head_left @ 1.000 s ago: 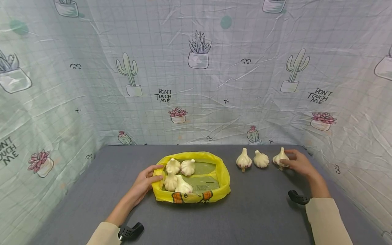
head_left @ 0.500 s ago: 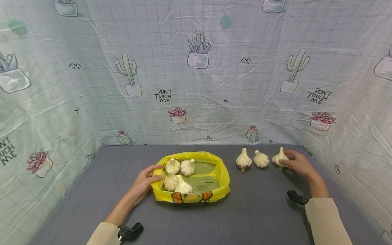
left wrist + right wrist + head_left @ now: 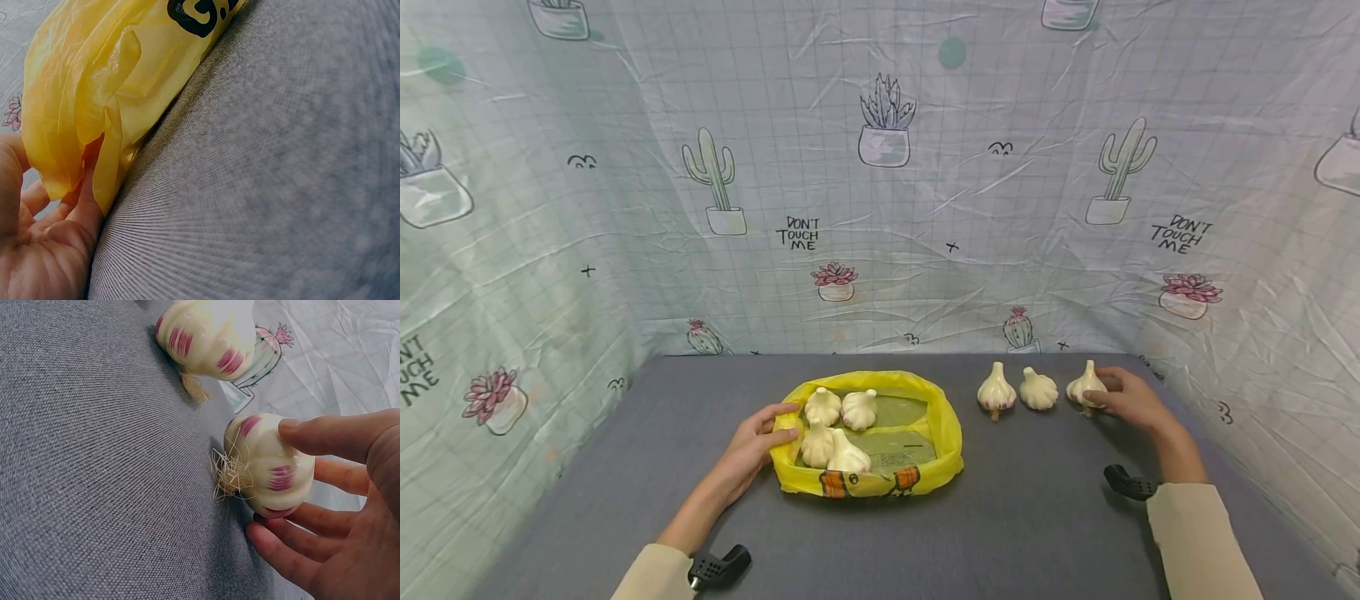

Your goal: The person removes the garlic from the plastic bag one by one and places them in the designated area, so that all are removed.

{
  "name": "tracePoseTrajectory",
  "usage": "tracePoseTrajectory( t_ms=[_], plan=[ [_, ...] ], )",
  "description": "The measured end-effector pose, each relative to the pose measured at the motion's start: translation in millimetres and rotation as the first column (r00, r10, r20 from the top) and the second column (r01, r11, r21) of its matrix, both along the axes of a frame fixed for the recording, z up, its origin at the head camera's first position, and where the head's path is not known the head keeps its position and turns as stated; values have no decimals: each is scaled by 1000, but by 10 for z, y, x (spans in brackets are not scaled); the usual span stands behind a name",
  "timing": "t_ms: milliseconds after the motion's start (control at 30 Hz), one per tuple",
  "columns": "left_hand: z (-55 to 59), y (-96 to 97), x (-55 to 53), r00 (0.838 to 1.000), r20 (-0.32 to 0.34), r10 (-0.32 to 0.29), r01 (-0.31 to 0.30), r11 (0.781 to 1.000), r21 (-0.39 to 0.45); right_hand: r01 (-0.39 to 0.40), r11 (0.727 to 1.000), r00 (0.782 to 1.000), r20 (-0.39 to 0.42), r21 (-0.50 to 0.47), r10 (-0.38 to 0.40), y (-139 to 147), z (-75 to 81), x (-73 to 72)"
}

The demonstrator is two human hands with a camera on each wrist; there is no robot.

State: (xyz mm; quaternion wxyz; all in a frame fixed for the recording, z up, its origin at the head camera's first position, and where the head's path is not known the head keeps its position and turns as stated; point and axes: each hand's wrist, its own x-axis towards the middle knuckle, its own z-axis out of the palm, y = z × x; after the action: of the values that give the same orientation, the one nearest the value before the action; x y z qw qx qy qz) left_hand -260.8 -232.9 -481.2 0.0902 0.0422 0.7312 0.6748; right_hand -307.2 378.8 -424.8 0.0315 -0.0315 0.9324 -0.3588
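Observation:
At its left side a yellow plastic bag (image 3: 951,429), its rim rolled open, is held by my left hand (image 3: 748,450). The left wrist view has the thumb and fingers about a fold of the bag (image 3: 94,81), with part of the fingers hidden behind the plastic. Several garlic bulbs (image 3: 848,454) lie inside, at the left. Over on the right, my right hand (image 3: 1131,402) holds a garlic bulb (image 3: 1082,387) at the end of a row. Close up, the thumb (image 3: 331,434) lies on the purple-streaked bulb (image 3: 269,465), and fingers curve round its far side.
Two more garlic bulbs stand between the bag and the right hand: an upright one (image 3: 997,390) and a tilted one (image 3: 1039,390). A printed cloth (image 3: 955,183) encloses the grey table (image 3: 1000,533) at back and sides. Each wrist carries a black camera mount (image 3: 721,568).

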Motion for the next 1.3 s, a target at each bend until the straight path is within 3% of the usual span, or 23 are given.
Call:
tracePoseTrajectory(
  t_ms=[533, 900, 1300],
  plan=[
    [12, -8, 24, 1000, -21, 3, -3, 999, -31, -5, 1000, 1000, 7, -5, 5, -5, 1, 1],
    [15, -1, 17, 1000, -16, 3, -4, 999, -35, -15, 999, 999, -42, -30, 13, 36, 23, 8],
    [17, 6, 17, 1000, -16, 9, -10, 999, -36, 24, 1000, 998, -50, -3, -24, -46, 290, 61]
  ],
)
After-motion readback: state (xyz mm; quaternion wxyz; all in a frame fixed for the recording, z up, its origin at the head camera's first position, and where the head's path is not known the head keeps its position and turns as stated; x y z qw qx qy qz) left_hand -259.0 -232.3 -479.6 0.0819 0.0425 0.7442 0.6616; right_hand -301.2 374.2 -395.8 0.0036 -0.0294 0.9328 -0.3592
